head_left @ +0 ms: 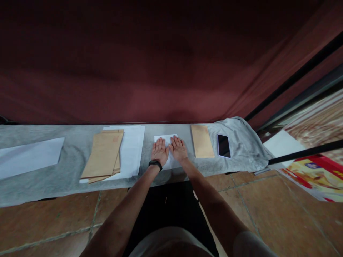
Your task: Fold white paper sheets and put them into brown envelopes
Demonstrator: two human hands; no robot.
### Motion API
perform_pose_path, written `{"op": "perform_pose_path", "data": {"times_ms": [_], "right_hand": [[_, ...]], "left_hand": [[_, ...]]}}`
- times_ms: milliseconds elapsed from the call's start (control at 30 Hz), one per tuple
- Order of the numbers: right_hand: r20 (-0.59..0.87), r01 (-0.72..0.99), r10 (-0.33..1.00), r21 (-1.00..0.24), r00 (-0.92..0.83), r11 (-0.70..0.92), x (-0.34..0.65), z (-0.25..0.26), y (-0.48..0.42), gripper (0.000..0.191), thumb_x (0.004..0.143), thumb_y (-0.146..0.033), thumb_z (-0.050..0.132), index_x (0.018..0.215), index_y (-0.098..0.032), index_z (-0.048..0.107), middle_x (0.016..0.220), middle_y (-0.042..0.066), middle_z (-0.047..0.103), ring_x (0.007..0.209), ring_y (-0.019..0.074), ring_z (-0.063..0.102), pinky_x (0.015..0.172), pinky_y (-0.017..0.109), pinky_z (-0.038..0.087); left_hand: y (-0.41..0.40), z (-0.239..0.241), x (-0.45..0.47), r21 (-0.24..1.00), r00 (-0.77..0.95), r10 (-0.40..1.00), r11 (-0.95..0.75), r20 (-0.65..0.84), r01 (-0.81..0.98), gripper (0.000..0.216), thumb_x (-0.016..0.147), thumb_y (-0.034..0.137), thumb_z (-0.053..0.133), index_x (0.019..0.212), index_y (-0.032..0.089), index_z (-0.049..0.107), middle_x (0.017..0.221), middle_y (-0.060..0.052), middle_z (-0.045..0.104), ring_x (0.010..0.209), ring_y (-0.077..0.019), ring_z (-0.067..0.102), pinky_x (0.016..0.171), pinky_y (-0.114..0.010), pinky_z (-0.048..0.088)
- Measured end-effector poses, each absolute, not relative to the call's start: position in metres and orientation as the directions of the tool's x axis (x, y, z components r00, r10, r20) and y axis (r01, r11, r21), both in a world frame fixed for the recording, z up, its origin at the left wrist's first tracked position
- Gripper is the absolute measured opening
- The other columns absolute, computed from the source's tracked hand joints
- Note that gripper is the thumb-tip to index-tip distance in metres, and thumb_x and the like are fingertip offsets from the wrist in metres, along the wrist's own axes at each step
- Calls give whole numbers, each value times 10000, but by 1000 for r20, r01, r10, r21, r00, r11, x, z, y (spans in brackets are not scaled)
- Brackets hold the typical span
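Note:
A white sheet of paper (170, 163), which looks folded, lies on the grey cloth straight in front of me. Flat on its left half rests my left hand (160, 151), fingers stretched out, with a black band on the wrist. Beside it my right hand (178, 148) presses on the right half, fingers spread, the two thumbs close together. Much of the paper is hidden under both hands. To the right is a single brown envelope (202, 141). On the left, a pile of brown envelopes (103, 153) sits partly over white sheets (134, 150).
A phone (223, 145) with a dark screen lies right of the single envelope. More white paper (29, 157) is at the far left. A dark red curtain (160, 96) hangs behind the cloth-covered table (72, 153). A red and yellow box (318, 175) and black poles stand at right.

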State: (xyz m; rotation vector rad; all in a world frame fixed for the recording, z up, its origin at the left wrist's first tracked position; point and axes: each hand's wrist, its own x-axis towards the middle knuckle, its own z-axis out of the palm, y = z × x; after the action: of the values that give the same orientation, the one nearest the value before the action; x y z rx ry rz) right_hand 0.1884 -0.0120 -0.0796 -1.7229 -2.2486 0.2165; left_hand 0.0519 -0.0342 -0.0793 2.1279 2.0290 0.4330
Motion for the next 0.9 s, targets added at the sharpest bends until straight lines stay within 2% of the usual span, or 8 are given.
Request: {"op": "perform_pose_path", "data": {"times_ms": [200, 333, 467, 567, 633, 733, 833, 900], "right_hand": [[180, 936, 971, -287, -157, 205, 191, -84, -6, 592, 1051, -419, 307, 1541, -88, 327, 1599, 142, 319, 1478, 296, 304, 1213, 507, 199], [212, 936, 968, -294, -133, 193, 190, -86, -8, 605, 1046, -431, 325, 1538, -80, 332, 1593, 168, 322, 1473, 306, 311, 1206, 523, 201], [217, 933, 967, -303, -132, 195, 190, -85, -9, 588, 1042, -418, 331, 1532, -93, 352, 1579, 179, 350, 1468, 291, 325, 1201, 523, 205], [236, 927, 963, -317, -128, 201, 192, -85, -9, 573, 1045, -404, 313, 1523, -91, 365, 1567, 176, 380, 1461, 276, 337, 1202, 507, 206], [248, 921, 961, -332, -125, 205, 194, -85, -8, 557, 1049, -377, 294, 1515, -82, 375, 1550, 173, 413, 1452, 261, 353, 1205, 485, 209], [261, 901, 959, -380, -113, 209, 197, -87, -9, 530, 1046, -327, 286, 1499, -73, 393, 1515, 171, 469, 1430, 232, 387, 1209, 449, 217], [272, 826, 960, -528, -57, 199, 200, -88, -9, 522, 1032, -303, 291, 1480, -67, 418, 1444, 180, 544, 1376, 222, 455, 1203, 443, 243], [270, 764, 963, -620, -8, 180, 202, -87, -7, 536, 1025, -314, 279, 1486, -71, 406, 1386, 181, 591, 1312, 216, 520, 1168, 430, 319]], "left_hand": [[-31, -80, 40, 334, -127, 979, 67, 161, 940, 641, 971, 353, 332, 1525, 31, 327, 1606, -184, 302, 1509, -294, 233, 1232, -482, 175], [-32, -72, 30, 399, -177, 969, 96, 171, 912, 606, 945, 307, 378, 1501, 70, 387, 1547, -166, 426, 1456, -305, 347, 1190, -475, 283], [-26, -60, 26, 507, -218, 969, 131, 114, 852, 603, 881, 239, 439, 1446, 29, 444, 1361, -208, 602, 1297, -326, 531, 1114, -457, 383], [-17, -54, 26, 674, -357, 934, 254, 16, 694, 618, 793, 235, 550, 1375, 31, 506, 1246, -224, 659, 1196, -342, 602, 1066, -463, 420], [-13, -54, 25, 757, -435, 899, 320, -53, 570, 583, 730, 200, 592, 1300, 82, 562, 1127, -185, 708, 1104, -321, 653, 980, -441, 479], [-13, -54, 23, 818, -439, 893, 327, -103, 473, 420, 698, 143, 569, 1112, 167, 641, 878, -72, 743, 865, -240, 711, 773, -347, 543], [-18, -50, 24, 876, -387, 913, 286, -126, 389, 180, 701, 150, 569, 855, 178, 658, 694, -10, 700, 674, -187, 687, 605, -273, 523], [-20, -42, 25, 907, -356, 928, 243, -113, 343, 66, 717, 183, 590, 762, 171, 636, 649, -1, 678, 617, -168, 662, 567, -254, 512]]}}
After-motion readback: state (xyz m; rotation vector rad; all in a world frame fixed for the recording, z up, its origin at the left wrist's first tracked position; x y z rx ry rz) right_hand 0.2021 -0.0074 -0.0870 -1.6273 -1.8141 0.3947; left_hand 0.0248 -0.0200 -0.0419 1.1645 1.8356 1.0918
